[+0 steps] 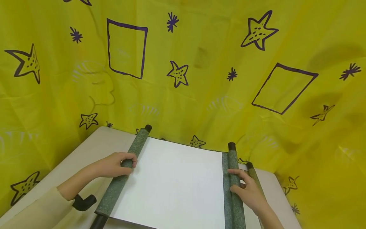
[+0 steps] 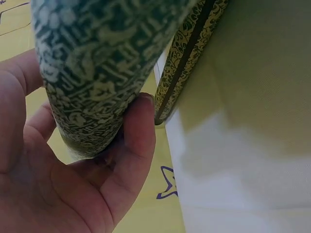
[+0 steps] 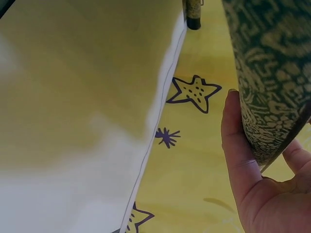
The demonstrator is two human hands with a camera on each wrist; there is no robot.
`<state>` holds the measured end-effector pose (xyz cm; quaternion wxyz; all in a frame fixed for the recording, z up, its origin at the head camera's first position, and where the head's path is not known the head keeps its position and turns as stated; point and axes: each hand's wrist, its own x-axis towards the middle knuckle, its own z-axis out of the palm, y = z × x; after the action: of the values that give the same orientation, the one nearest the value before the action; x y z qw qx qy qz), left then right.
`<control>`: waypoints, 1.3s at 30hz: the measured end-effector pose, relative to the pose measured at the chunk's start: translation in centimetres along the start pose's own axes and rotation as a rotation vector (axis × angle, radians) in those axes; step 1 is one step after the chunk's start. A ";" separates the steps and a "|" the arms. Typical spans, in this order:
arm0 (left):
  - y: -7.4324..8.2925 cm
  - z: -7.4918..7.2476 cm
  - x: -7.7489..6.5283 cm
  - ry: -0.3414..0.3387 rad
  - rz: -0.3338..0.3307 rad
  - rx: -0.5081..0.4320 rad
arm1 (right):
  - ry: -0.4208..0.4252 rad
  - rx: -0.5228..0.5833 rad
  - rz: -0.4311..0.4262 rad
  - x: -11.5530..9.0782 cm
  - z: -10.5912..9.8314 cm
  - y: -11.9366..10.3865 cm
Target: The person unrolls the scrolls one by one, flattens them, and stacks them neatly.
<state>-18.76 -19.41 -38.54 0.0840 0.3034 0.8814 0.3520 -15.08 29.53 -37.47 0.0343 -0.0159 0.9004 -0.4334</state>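
A scroll lies partly unrolled, its white sheet [image 1: 177,181] stretching between two rolls of green patterned fabric with black end knobs. My left hand [image 1: 114,165] grips the left roll [image 1: 114,190], thumb on the near side and fingers curled over it. On the other side, my right hand [image 1: 248,190] holds the right roll [image 1: 233,159] between thumb and fingers. The left wrist view shows the fabric's pale-on-green pattern [image 2: 97,73] close up, inside the curve of the hand. In the right wrist view, fingers [image 3: 238,145] lie along the patterned roll [image 3: 272,73].
A white table [image 1: 94,146] is under the scroll. Just right of the right roll lies another rolled scroll [image 1: 254,175], partly hidden by the hand. A black curved piece [image 1: 84,203] sits by the left cuff. Behind hangs a yellow curtain [image 1: 200,95] with purple stars and frames.
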 end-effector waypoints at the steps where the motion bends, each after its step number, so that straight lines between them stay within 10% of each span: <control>1: 0.0 0.0 0.0 0.001 0.006 -0.004 | 0.001 0.002 -0.002 0.0 0.0 0.0; 39: -1.0 -0.2 -0.5 0.141 0.002 0.074 | -0.026 0.032 -0.012 -0.2 -0.8 -0.3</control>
<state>-18.88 -20.40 -39.11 0.0102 0.2816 0.8973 0.3397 -14.99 30.00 -36.73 0.0436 -0.0262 0.8929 -0.4475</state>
